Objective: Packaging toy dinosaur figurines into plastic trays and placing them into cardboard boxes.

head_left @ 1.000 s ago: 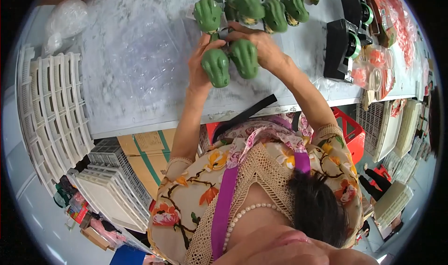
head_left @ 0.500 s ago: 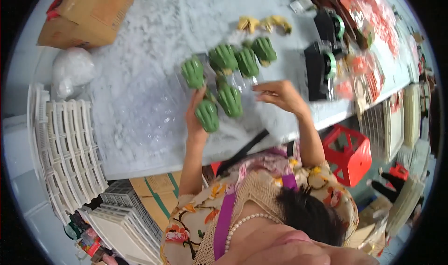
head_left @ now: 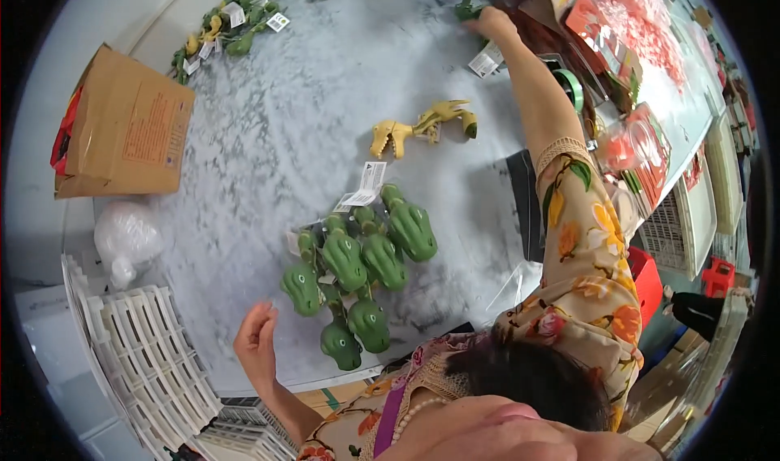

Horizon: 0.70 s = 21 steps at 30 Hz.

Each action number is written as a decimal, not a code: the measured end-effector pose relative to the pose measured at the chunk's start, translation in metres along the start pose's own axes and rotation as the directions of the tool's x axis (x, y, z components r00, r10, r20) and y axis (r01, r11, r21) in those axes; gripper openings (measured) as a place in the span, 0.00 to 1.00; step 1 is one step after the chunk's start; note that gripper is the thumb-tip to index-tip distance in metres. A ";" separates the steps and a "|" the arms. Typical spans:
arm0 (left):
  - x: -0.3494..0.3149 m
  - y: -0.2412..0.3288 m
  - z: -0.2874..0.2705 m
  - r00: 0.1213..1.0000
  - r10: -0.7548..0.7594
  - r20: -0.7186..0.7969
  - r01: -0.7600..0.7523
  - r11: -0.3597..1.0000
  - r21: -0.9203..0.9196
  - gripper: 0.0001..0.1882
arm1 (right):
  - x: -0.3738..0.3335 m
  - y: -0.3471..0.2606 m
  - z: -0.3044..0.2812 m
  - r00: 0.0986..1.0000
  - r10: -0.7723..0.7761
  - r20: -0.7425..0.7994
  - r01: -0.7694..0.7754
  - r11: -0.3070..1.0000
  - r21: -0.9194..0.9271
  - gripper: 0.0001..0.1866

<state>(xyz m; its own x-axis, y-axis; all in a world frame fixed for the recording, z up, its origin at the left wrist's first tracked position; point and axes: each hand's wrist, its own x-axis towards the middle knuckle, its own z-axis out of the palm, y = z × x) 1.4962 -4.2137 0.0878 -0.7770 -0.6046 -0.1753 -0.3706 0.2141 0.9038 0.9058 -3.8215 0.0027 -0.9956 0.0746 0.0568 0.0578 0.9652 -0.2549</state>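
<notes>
Reaches with the right hand toward the far right corner of the bench, arm stretched, fingers bent over or against a dark green toy. Cannot tell, at this size, a closed grip from a mere touch. Shows a white card just on the near side of that hand.

Holds the left hand near the front left corner, fingers loosely curled, about half open, with nothing in them. Has it just beside a cluster of six green reptile-head toys, lying toward the front edge of the bench: four farther back, two closer to the front edge, all close together, with white tags at the far end.

Shows beyond the cluster, near the middle of the bench, a yellow reptile head with open jaws, and just right of it a yellow-and-green toy. Has a heap of green and yellow tagged toys by the far left corner. Includes along the left edge a cardboard box and a clear plastic bag, and toward the right edge a green tape roll, partly behind the right forearm.
</notes>
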 end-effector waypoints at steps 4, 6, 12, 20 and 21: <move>-0.028 0.002 -0.005 0.995 -0.039 -0.088 0.028 0.992 -0.123 0.14 | -0.008 -0.026 0.019 1.000 -0.023 0.006 0.023 1.000 -0.016 0.25; -0.032 -0.001 -0.021 0.962 -0.030 0.272 0.049 0.997 -0.063 0.12 | -0.001 -0.017 0.018 0.996 -0.053 -0.078 0.055 0.998 0.026 0.23; -0.056 0.029 0.066 0.533 -0.211 0.819 0.116 0.977 0.177 0.14 | -0.082 -0.006 -0.080 0.940 -0.320 0.120 0.043 0.459 0.887 0.18; -0.098 -0.013 0.187 0.412 0.350 0.841 0.639 0.547 -0.541 0.45 | -0.413 0.042 -0.148 0.809 -0.586 0.050 -0.105 -0.060 0.993 0.29; -0.101 -0.013 0.204 0.384 0.454 0.804 0.605 0.534 -0.591 0.44 | -0.437 0.036 -0.147 0.725 -0.669 0.164 -0.327 -0.125 0.937 0.32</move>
<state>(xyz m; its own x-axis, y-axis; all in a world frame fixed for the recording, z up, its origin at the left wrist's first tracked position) 1.4761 -3.9991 0.0143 -0.8759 0.4817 0.0289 -0.3676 -0.7047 0.6068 1.3541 -3.7824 0.1101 -0.7726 -0.6327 0.0536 0.2492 -0.3798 -0.8909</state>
